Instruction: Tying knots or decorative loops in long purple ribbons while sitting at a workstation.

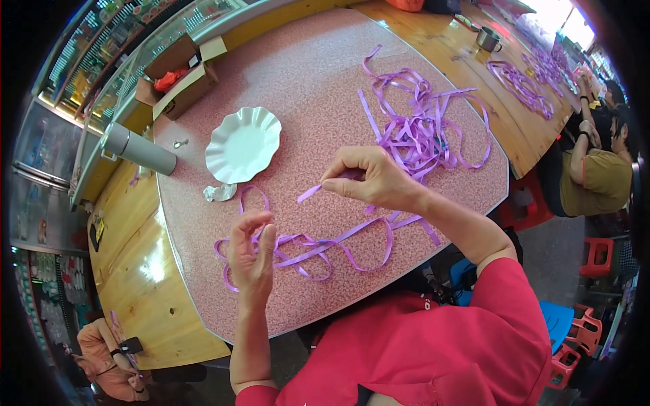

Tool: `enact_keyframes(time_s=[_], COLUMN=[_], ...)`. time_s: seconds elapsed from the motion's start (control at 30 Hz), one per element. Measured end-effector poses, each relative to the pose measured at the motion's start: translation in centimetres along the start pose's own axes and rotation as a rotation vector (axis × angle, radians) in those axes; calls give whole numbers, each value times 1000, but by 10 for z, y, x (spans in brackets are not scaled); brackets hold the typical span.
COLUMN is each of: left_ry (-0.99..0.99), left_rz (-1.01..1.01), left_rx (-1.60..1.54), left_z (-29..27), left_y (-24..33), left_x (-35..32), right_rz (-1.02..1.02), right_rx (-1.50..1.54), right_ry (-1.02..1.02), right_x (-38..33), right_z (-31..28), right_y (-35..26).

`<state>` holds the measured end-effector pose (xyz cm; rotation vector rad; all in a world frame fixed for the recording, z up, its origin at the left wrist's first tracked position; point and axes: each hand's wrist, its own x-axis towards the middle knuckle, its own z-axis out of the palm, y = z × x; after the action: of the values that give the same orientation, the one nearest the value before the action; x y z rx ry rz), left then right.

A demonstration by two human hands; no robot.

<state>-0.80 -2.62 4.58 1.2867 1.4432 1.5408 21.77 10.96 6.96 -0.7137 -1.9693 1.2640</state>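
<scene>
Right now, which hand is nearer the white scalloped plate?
Left. The left hand is just below the white plate, over looped purple ribbon. The right hand pinches a ribbon end farther to the plate's right.

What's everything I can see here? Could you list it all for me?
ribbon: many loose strips, purple, across the table
table: one, pink speckled, wood rim
plate: one, white, scalloped
foil scrap: one, silver, below plate
flask: one, grey, lying at table edge
box: one, brown cardboard, far left
mug: one, metal, far wooden table
stools: several, red, floor right
left hand: fingers in ribbon loops
right hand: pinching a ribbon end
</scene>
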Motion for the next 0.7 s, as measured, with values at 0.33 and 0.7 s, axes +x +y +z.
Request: enact_keyframes(time_s=[0.33, 0.7], left_ry=[-157, -210], left_rz=[132, -67], left_rx=[300, -47], left_z=[26, 10], left_y=[10, -1], left_x=[14, 10], right_rz=[-81, -36], right_rx=[-69, -13], right_ry=[-73, -128], right_x=[-7, -3], right_z=[7, 4], right_y=[-10, -4])
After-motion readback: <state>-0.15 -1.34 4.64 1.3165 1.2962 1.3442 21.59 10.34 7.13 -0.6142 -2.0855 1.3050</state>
